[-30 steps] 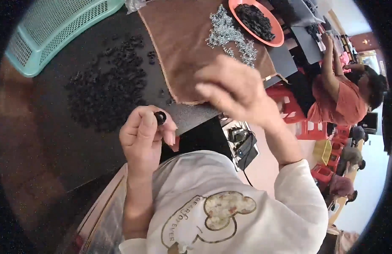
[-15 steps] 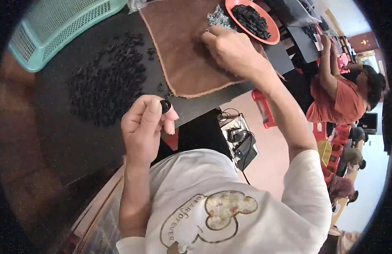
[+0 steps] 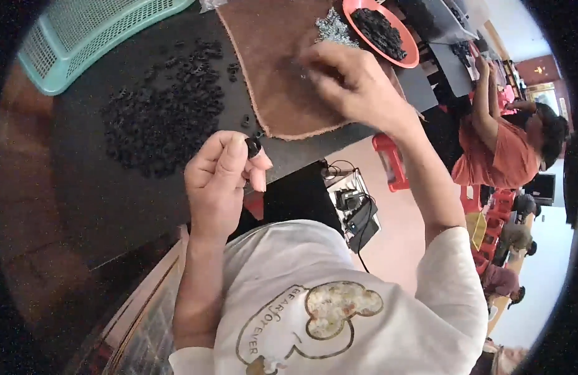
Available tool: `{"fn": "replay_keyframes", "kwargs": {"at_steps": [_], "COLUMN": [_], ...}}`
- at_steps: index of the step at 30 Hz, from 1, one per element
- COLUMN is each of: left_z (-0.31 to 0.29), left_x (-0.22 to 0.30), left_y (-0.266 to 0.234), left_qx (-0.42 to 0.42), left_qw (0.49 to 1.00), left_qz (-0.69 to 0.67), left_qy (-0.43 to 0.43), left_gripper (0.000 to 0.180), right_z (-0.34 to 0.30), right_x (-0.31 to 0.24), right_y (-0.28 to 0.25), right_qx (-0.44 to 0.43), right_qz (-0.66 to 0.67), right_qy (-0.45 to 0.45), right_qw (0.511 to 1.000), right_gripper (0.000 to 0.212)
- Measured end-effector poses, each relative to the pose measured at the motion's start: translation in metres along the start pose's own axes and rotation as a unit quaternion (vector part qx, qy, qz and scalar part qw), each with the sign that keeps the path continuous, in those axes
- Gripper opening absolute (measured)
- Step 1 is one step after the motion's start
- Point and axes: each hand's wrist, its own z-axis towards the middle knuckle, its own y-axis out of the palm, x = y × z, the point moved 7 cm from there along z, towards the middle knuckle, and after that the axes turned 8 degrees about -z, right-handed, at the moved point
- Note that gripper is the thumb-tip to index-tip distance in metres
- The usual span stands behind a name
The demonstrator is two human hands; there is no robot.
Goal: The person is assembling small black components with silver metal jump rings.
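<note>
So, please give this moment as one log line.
left hand: holds black part; right hand: over brown cloth, near metal pieces; black pile: on table

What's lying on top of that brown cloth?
A heap of small silvery pieces lies on the brown cloth, beside the orange dish; anything behind the right hand can't be seen.

- Dark gray tabletop (image 3: 76,137) filling the upper left, with a dim reddish-brown surface (image 3: 26,200) past its left edge.
- Pale pinkish floor (image 3: 398,228) at center right, with 1 red plastic stool (image 3: 398,181) near the table.
- More red stools (image 3: 504,203) farther back, beside a long tan table (image 3: 519,259).
- Pale blue-white wall (image 3: 554,250) along the right, brightly lit.
- Upper right: a reddish-brown panel (image 3: 539,74) beside a bright opening (image 3: 543,95), perhaps a window or doorway; distortion blurs it.
</note>
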Motion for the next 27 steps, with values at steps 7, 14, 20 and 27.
{"fn": "replay_keyframes", "kwargs": {"at_steps": [7, 14, 20, 27], "left_z": [-0.005, -0.003, -0.002, 0.0], "left_x": [0.0, -0.007, -0.009, -0.009], "left_y": [-0.003, -0.007, -0.005, -0.009], "left_qx": [0.0, 0.011, 0.012, 0.028], "left_qw": [1.0, 0.999, 0.998, 0.999], "left_qz": [-0.026, -0.016, -0.028, -0.016], "left_qy": [-0.011, -0.029, -0.062, -0.03], "left_gripper": [0.028, 0.03, 0.03, 0.03], "right_z": [-0.004, 0.004, 0.005, 0.005], "right_x": [-0.067, -0.083, -0.078, -0.075], "right_y": [-0.005, 0.008, 0.011, 0.011], "right_qx": [-0.104, -0.125, -0.138, -0.092], "right_qz": [0.476, 0.532, 0.489, 0.384], "right_qy": [0.117, 0.086, 0.124, 0.063], "right_qw": [0.865, 0.833, 0.852, 0.917], "right_gripper": [0.021, 0.024, 0.03, 0.033]}}
